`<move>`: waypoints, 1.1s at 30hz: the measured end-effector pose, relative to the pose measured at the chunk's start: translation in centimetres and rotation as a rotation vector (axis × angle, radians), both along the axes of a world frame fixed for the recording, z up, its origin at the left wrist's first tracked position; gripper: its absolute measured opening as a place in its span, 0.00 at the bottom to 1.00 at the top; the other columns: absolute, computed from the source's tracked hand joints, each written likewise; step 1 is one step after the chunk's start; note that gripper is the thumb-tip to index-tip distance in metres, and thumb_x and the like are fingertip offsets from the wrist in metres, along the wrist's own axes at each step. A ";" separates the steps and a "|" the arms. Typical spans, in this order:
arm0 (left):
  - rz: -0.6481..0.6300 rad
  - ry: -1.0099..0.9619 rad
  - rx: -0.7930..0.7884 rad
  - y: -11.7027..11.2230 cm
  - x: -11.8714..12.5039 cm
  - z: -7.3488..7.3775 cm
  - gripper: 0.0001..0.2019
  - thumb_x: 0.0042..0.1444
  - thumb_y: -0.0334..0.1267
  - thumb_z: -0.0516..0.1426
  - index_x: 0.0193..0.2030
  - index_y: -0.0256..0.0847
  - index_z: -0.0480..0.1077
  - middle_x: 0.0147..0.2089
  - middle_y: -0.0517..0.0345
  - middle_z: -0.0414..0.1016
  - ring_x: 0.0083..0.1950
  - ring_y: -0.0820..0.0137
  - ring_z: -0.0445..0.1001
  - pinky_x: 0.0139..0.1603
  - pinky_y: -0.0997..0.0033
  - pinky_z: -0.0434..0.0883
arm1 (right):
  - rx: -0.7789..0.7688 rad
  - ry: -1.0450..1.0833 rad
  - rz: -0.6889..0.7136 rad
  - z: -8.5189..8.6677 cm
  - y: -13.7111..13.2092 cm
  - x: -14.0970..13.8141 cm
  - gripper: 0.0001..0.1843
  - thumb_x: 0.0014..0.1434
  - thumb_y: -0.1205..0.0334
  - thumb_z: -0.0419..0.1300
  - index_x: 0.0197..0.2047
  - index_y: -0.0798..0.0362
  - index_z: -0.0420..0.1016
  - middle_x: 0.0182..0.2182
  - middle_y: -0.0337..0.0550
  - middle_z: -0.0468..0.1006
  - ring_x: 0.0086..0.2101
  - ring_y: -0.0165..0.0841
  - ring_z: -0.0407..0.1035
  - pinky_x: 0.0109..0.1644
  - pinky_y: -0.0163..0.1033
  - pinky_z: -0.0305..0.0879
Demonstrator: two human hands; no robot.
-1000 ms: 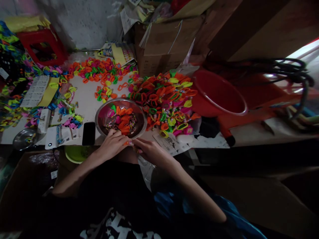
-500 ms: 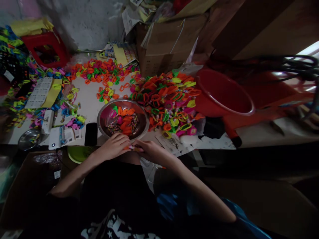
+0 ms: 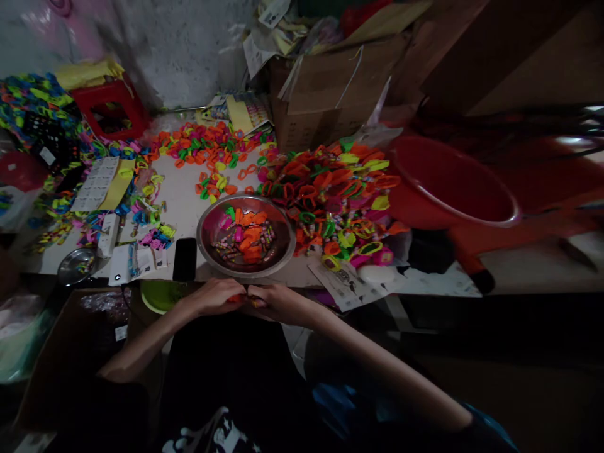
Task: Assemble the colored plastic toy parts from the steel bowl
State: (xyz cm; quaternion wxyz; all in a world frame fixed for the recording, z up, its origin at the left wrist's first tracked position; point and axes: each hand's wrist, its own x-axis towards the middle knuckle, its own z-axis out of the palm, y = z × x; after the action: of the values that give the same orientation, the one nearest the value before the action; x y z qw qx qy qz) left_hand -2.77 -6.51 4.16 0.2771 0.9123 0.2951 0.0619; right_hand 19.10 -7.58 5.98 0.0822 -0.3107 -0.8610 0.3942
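My left hand (image 3: pixel 214 297) and my right hand (image 3: pixel 276 302) meet just below the table's front edge, fingers curled together around a small orange piece (image 3: pixel 236 298) that I can barely see. Right above them on the table stands a steel bowl (image 3: pixel 207 242) holding orange, pink and green plastic loops and small striped sticks. A big heap of bright plastic loops (image 3: pixel 337 198) lies to the right of the bowl. More loose loops (image 3: pixel 207 148) are scattered at the back of the table.
A black phone (image 3: pixel 184 259) lies left of the bowl, next to a white power strip (image 3: pixel 108 234) and a small steel dish (image 3: pixel 75 265). A red basin (image 3: pixel 453 189) sits at the right, a cardboard box (image 3: pixel 330 94) behind, a red stool (image 3: pixel 111 107) at back left.
Both hands have drawn back from the bowl's rim to below the table edge, staying pressed together. The view has shifted, so everything sits further right and lower.
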 end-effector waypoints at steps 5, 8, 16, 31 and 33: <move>-0.009 0.044 0.068 -0.9 0.0 1.0 0.09 0.62 0.40 0.53 0.44 0.38 0.67 0.43 0.55 0.74 0.42 0.70 0.73 0.40 0.74 0.67 | 0.016 -0.100 -0.068 1.1 -0.3 0.2 0.02 0.60 0.67 0.56 0.38 0.55 0.65 0.29 0.39 0.73 0.28 0.30 0.67 0.30 0.32 0.52; -0.004 -0.004 0.156 -2.7 0.0 1.4 0.09 0.64 0.38 0.50 0.41 0.36 0.67 0.42 0.53 0.73 0.43 0.68 0.72 0.45 0.70 0.68 | 0.027 -0.188 0.000 2.6 -1.1 0.1 0.02 0.60 0.69 0.53 0.37 0.55 0.66 0.29 0.42 0.74 0.29 0.30 0.68 0.30 0.33 0.51; 0.077 -0.149 0.084 -10.1 -0.2 0.8 0.07 0.65 0.36 0.47 0.40 0.37 0.65 0.38 0.57 0.72 0.40 0.71 0.71 0.57 0.63 0.66 | -0.104 -0.225 0.243 3.9 -5.4 -0.4 0.07 0.59 0.69 0.54 0.41 0.56 0.70 0.35 0.45 0.78 0.34 0.32 0.72 0.32 0.33 0.54; 0.059 -0.199 0.004 -12.3 -1.2 -2.7 0.09 0.63 0.36 0.49 0.42 0.39 0.68 0.37 0.54 0.73 0.39 0.70 0.73 0.42 0.71 0.72 | -0.007 -0.208 0.365 1.8 -7.0 -0.9 0.10 0.60 0.63 0.55 0.44 0.56 0.72 0.34 0.46 0.78 0.35 0.35 0.74 0.30 0.35 0.55; 0.057 -0.162 -0.043 -11.8 -1.0 -2.8 0.10 0.63 0.39 0.50 0.44 0.38 0.69 0.39 0.54 0.74 0.42 0.69 0.73 0.46 0.68 0.72 | -0.012 -0.260 0.355 1.5 -6.5 -1.0 0.11 0.61 0.62 0.54 0.45 0.56 0.72 0.34 0.47 0.79 0.34 0.36 0.74 0.27 0.35 0.52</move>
State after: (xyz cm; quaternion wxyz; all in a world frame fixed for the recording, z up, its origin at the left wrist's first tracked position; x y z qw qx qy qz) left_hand -3.75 -18.32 1.38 0.3176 0.8894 0.2989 0.1371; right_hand 18.09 -14.07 7.53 -0.1020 -0.2027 -0.9033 0.3640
